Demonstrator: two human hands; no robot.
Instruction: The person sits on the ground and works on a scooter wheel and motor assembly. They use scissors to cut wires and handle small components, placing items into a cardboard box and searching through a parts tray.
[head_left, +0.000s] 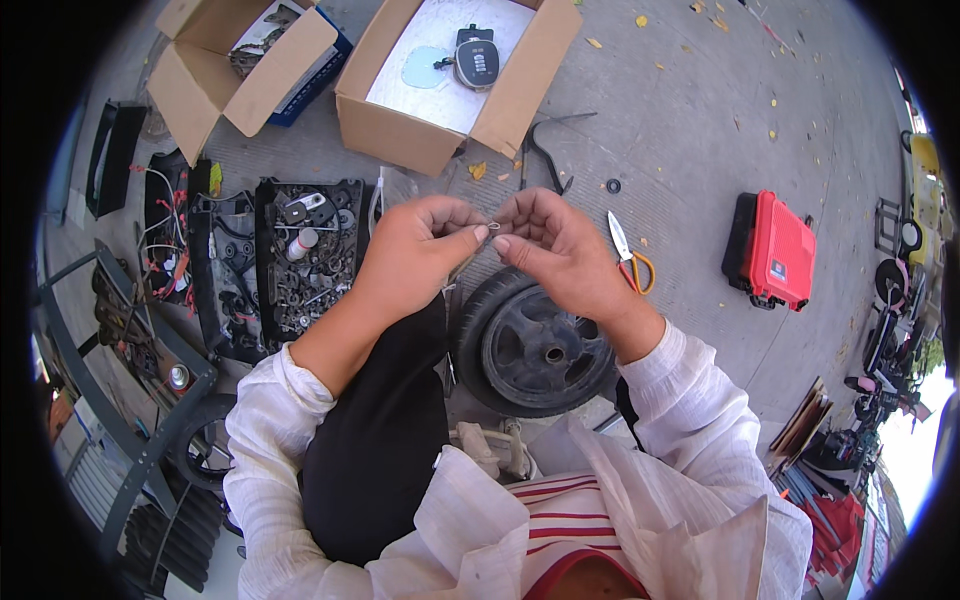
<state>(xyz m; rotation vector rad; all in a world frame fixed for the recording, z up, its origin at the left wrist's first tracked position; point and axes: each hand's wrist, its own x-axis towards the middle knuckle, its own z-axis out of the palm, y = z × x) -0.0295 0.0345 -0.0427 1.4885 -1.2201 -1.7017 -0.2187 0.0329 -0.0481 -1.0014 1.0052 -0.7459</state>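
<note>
In front of my chest, my left hand (415, 250) pinches a small thin wire loop (494, 226) between thumb and forefinger. Curled close beside it, fingertips nearly meeting the loop, is my right hand (565, 250); what its fingers grip, if anything, is too small to make out. Below the hands, a black spoked wheel with a tyre (545, 350) lies flat between my legs. To the right of my right hand, scissors with red and orange handles (630, 258) rest on the ground, blades pointing away.
A tray of metal parts (318, 295) lies at left, next to a tray with cables (168, 235). Two open cardboard boxes (400, 135) stand ahead, one holding a dark device (476, 62). A red case (785, 250) sits at right. A dark metal frame (150, 480) is at lower left.
</note>
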